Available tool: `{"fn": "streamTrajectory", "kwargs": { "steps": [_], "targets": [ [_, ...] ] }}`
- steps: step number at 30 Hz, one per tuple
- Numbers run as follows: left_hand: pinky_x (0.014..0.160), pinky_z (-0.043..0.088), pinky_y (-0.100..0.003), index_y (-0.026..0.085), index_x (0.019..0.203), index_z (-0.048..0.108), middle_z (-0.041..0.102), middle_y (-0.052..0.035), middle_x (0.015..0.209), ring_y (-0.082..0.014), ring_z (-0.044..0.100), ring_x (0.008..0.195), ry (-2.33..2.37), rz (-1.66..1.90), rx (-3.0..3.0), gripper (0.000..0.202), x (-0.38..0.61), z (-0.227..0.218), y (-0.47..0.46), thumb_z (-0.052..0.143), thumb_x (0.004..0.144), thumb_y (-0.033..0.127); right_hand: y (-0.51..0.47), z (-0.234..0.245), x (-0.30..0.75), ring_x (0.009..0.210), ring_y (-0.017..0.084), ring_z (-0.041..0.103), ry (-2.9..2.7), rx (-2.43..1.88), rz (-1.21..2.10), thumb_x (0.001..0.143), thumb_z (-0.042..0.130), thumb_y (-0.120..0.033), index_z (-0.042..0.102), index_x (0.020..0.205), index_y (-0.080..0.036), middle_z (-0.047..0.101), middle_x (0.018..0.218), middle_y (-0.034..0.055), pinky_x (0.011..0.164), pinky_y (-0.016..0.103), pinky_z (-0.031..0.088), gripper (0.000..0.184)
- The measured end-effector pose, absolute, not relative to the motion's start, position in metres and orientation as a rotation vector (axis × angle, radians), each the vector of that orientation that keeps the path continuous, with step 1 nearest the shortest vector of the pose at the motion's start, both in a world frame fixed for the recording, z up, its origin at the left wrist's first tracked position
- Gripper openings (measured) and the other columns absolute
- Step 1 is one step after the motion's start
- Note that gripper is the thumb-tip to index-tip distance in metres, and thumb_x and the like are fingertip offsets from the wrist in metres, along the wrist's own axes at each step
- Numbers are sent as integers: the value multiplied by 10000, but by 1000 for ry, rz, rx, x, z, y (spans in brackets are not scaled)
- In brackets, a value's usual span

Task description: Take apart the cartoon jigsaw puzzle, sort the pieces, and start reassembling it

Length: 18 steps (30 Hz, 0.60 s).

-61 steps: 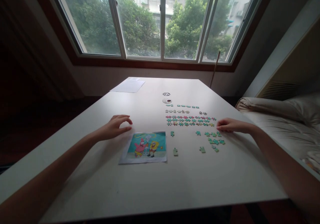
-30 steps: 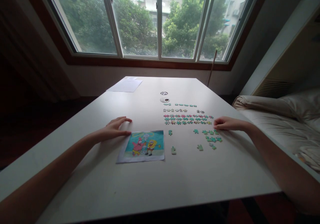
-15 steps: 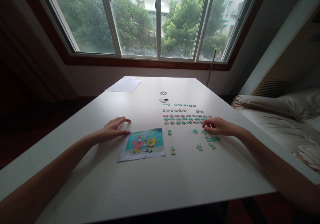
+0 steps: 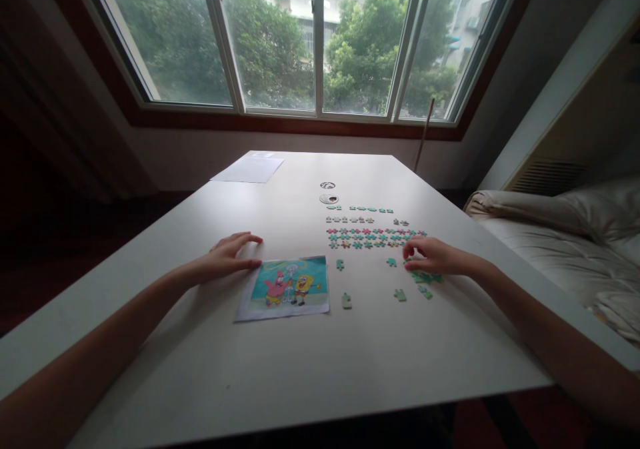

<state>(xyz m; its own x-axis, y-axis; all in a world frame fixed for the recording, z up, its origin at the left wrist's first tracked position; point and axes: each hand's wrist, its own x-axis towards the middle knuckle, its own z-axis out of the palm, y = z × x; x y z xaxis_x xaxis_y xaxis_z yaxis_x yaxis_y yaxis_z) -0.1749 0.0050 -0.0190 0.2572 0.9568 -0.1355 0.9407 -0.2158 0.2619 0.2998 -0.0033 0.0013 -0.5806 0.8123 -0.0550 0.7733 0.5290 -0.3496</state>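
My left hand [image 4: 231,254] rests open on the table, its thumb at the top left corner of a printed cartoon picture [image 4: 289,289] on paper. Over at the right, my right hand [image 4: 431,256] is lowered to the loose green puzzle pieces [image 4: 424,278]. Its fingers are curled towards the thumb, with a small green puzzle piece [image 4: 407,261] at their tips, mostly covered by them. Single edge pieces lie between picture and hand: one puzzle piece [image 4: 340,264], a lower puzzle piece [image 4: 347,301] and several more to the right.
Sorted puzzle pieces [image 4: 369,237] lie in rows beyond my right hand. Two round items [image 4: 329,199] sit behind them. White paper [image 4: 253,169] lies at the far left of the white table [image 4: 280,382]. A padded couch [image 4: 545,235] stands to the right, a window ahead.
My right hand has shifted slightly down and its thumb now covers more of the green puzzle piece by its tips. My left hand stays in place.
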Motion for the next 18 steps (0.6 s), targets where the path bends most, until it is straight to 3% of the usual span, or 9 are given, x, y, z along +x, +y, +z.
{"fn": "streamTrajectory", "kwargs": {
  "steps": [6, 12, 15, 18],
  "targets": [
    [985, 239, -406, 229, 1220, 423, 301, -107, 1350, -312, 252, 1236, 1751, 93, 2262, 721, -176, -21, 5, 426, 663, 688, -8, 5, 294, 561, 102, 413, -2505, -1376, 625, 729, 525, -391, 500, 712, -169, 475, 620, -11, 529, 215, 331, 224],
    [972, 260, -401, 209, 1180, 458, 362, -111, 1308, -300, 300, 1209, 1718, 171, 2293, 642, -180, -23, 8, 410, 712, 646, -13, 8, 284, 544, 98, 421, -2392, -1264, 641, 775, 494, -379, 568, 853, -162, 470, 592, -15, 539, 228, 349, 242],
    [939, 305, -382, 173, 1099, 511, 487, -107, 1182, -269, 406, 1119, 1718, 294, 2373, 539, -170, -17, 6, 387, 768, 579, -15, 6, 276, 570, 104, 466, -2319, -1220, 705, 764, 515, -378, 571, 825, -155, 520, 643, 7, 551, 234, 384, 238],
    [906, 320, -413, 184, 1038, 550, 516, -95, 1129, -278, 401, 1094, 1673, 363, 2552, 433, -143, -6, -4, 401, 802, 515, -16, 3, 267, 603, 109, 523, -2204, -1177, 859, 758, 527, -335, 524, 811, -153, 561, 730, 28, 559, 236, 424, 190]
  ]
}}
